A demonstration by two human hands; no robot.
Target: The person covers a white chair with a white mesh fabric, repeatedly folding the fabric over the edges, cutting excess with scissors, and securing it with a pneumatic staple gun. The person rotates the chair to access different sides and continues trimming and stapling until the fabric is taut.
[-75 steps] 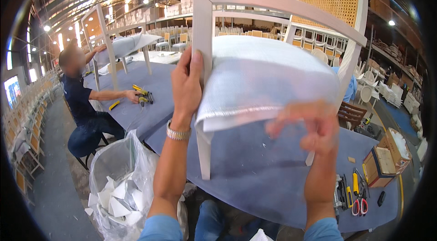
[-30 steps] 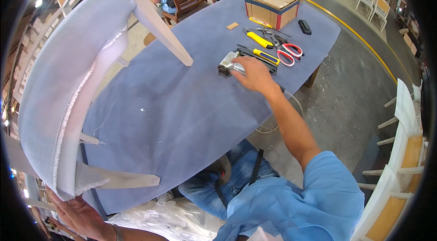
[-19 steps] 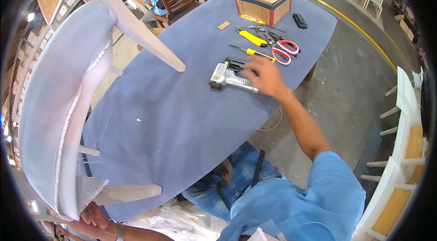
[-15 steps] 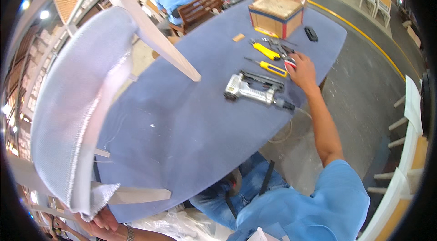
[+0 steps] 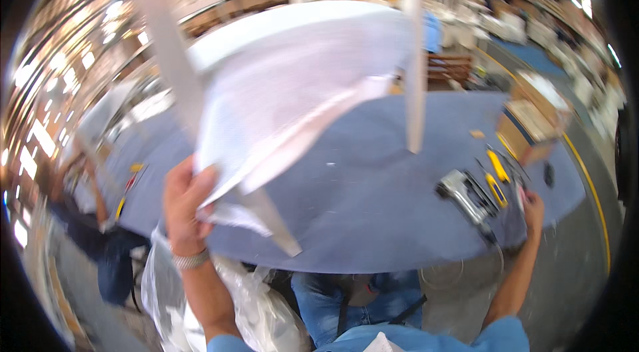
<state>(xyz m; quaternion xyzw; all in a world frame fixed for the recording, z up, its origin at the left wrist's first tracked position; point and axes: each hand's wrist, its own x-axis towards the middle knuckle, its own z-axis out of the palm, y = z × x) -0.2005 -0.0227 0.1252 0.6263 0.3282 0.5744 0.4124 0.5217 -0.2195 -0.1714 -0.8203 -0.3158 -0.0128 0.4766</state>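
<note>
My left hand (image 5: 186, 209) grips the lower edge of a white chair (image 5: 286, 86) that is tipped up over the blue table (image 5: 359, 219). Loose white fabric (image 5: 279, 112) covers the seat's underside and bunches under my fingers. One chair leg (image 5: 414, 59) points down toward the tabletop. My right hand (image 5: 532, 209) reaches to the table's right edge beside a grey staple gun (image 5: 466, 195) and several yellow-handled tools (image 5: 496, 176). Blur hides whether it holds anything.
A cardboard box (image 5: 526, 126) stands at the table's far right, with a small black object (image 5: 548, 174) near the edge. A clear plastic bag (image 5: 246, 299) of scraps hangs below the table. Another person (image 5: 86, 219) works at the left. A dark wooden chair (image 5: 449, 69) stands behind.
The staple gun was drawn away from the tool pile and left lying on the table. My right hand went back to the table's edge. The chair has swung up in front of me.
</note>
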